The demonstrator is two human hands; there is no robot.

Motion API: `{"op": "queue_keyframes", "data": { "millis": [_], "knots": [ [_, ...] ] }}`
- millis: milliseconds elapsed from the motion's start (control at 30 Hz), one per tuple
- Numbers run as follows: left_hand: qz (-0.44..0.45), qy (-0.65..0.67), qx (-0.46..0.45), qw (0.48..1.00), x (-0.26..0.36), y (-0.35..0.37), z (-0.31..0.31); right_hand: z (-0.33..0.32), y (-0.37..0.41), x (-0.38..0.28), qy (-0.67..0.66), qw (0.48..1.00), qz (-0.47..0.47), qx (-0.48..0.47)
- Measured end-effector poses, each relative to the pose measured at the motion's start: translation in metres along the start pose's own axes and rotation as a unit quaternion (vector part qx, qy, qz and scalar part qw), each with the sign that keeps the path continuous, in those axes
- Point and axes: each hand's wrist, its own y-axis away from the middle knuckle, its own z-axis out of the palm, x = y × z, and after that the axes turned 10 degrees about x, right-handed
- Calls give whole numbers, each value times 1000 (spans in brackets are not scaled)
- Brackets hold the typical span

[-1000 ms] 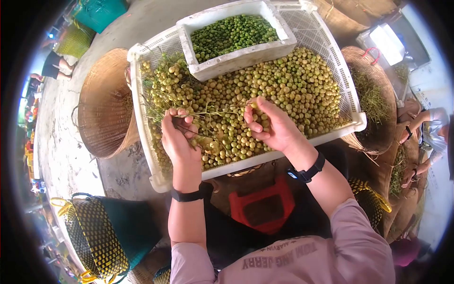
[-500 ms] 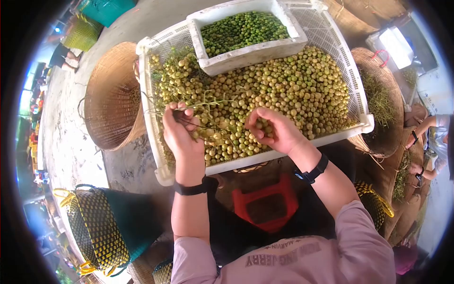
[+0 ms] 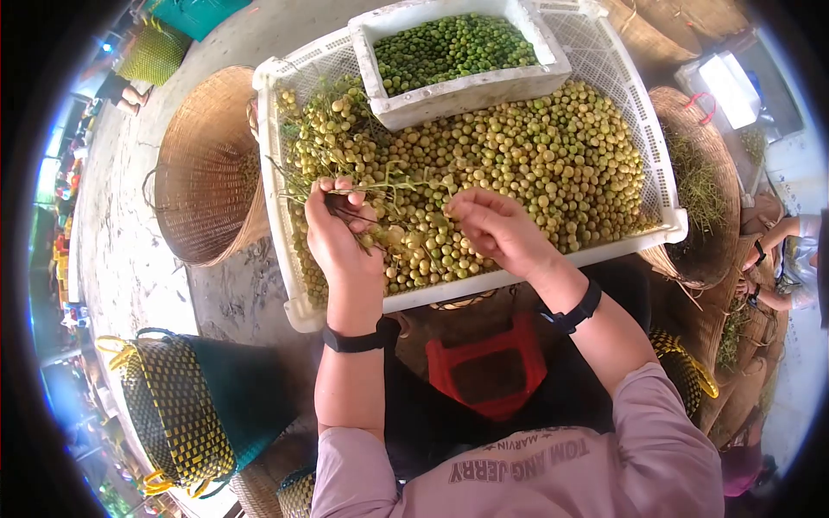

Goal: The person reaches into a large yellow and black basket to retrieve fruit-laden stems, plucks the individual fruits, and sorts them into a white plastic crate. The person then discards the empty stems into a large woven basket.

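Note:
Round yellow-green fruits [image 3: 553, 164] fill a white slatted crate [image 3: 669, 186] in front of me. My left hand [image 3: 341, 224] is closed around thin stems [image 3: 389, 185] that stretch to the right over the fruits. Close to the far end of those stems, my right hand [image 3: 501, 226] has its thumb and fingers pressed together; what lies between the fingertips is too small to name. A white foam box [image 3: 471, 99] of small dark green fruits [image 3: 453, 52] rests at the crate's far side. Fruits still on stems [image 3: 332, 129] are heaped at the crate's left.
A woven basket [image 3: 203, 173] stands left of the crate, another with stems [image 3: 691, 173] on the right. A yellow-black basket [image 3: 177, 406] is at lower left. A red stool [image 3: 488, 367] is below the crate. A co-worker's arms [image 3: 773, 250] show at far right.
My right hand has closed its fingers and moved slightly up near the stems. My left hand has shifted a little to the right, still holding the stems.

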Motion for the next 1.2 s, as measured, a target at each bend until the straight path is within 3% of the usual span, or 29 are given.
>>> {"op": "queue_keyframes", "data": {
  "millis": [133,267,833,900,933,1000,1200],
  "knots": [
    [-9,40,8,999,7,-5,-4,-9,-5,9,-66,995,22,-71],
    [-27,96,-30,995,5,-2,-4,5,4,27,0,996,62,-61],
    [-63,134,-63,987,4,-5,-9,9,6,27,-69,991,52,-101],
    [-120,265,-145,946,7,-9,-12,4,8,22,-77,989,47,-121],
    [-121,264,-146,946,10,-8,-11,4,8,19,-83,986,43,-141],
    [-177,320,-245,898,16,-7,-7,7,8,11,-79,987,46,-133],
    [-277,303,-327,851,16,-1,2,0,-2,26,-33,993,46,-102]
  ]
}}
